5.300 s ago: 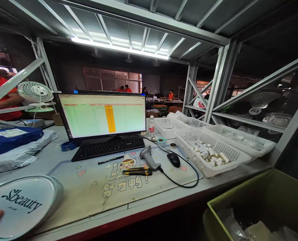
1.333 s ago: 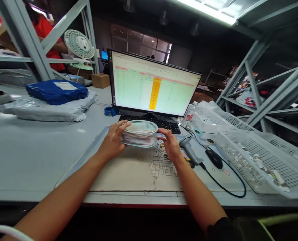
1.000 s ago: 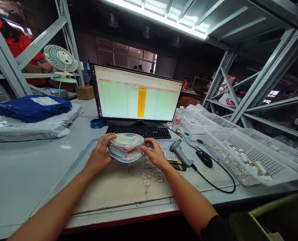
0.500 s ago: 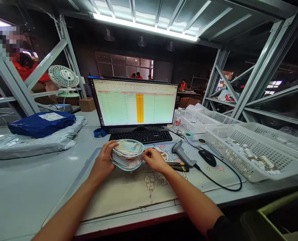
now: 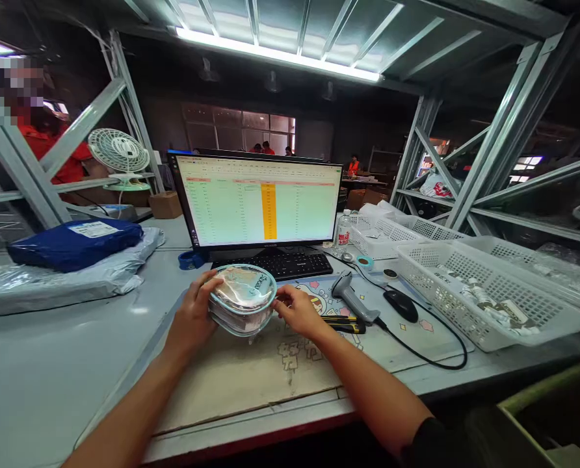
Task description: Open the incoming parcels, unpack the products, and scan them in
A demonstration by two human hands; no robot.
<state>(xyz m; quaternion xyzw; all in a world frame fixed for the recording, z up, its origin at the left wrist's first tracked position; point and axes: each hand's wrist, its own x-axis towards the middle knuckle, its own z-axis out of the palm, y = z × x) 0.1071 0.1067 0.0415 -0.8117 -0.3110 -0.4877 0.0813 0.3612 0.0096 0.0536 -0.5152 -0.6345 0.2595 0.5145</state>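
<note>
Both my hands hold a round, shiny plastic-wrapped pack [image 5: 242, 300] with a pale blue rim, tilted toward me just above the printed desk mat [image 5: 251, 364]. My left hand [image 5: 192, 318] curls round its left side. My right hand [image 5: 297, 311] has its fingers closed on the right edge. The pack sits in front of the black keyboard [image 5: 280, 263] and the lit monitor [image 5: 258, 205] with a green table and an orange column.
A grey barcode scanner [image 5: 351, 298], black mouse [image 5: 403, 304] with its cable and yellow-black cutters [image 5: 343, 322] lie right of my hands. White mesh baskets [image 5: 485, 296] with small packets fill the right. Blue and grey parcels [image 5: 70, 260] lie left, a fan [image 5: 118, 155] behind, a person in red beyond.
Over five seconds the pack came from the table's left corner into both hands at the mat. In the last half second it tilted further toward me; my hands stayed on it.
</note>
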